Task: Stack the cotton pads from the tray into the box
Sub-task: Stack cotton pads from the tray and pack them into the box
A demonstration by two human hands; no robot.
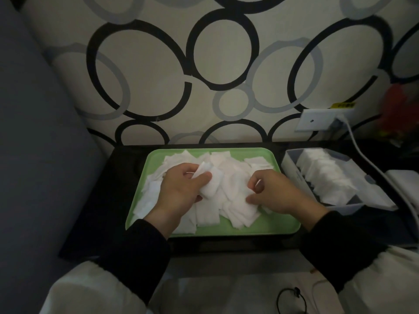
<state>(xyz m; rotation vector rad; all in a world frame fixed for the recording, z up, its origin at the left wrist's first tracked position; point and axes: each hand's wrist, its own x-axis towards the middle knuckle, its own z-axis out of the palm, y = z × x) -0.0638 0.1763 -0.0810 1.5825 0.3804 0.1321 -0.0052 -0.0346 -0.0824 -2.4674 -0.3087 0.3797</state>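
Observation:
A green tray [267,225] on the dark table holds a loose heap of several white square cotton pads [229,177]. Over the tray's left half, my left hand [181,189] grips a small bunch of cotton pads [209,180] between thumb and fingers. My right hand [276,193] is over the tray's right half, its thumb and curled fingers pinching at the edge of a pad lying in the heap. To the right of the tray stands the open white box [292,168], with a row of pads [324,175] stacked inside it.
A wall with a ring pattern rises right behind the table. A wall socket [317,121] with a white cable [362,152] sits above the box, and a white object [405,182] lies at the far right. A grey cushion [34,155] fills the left.

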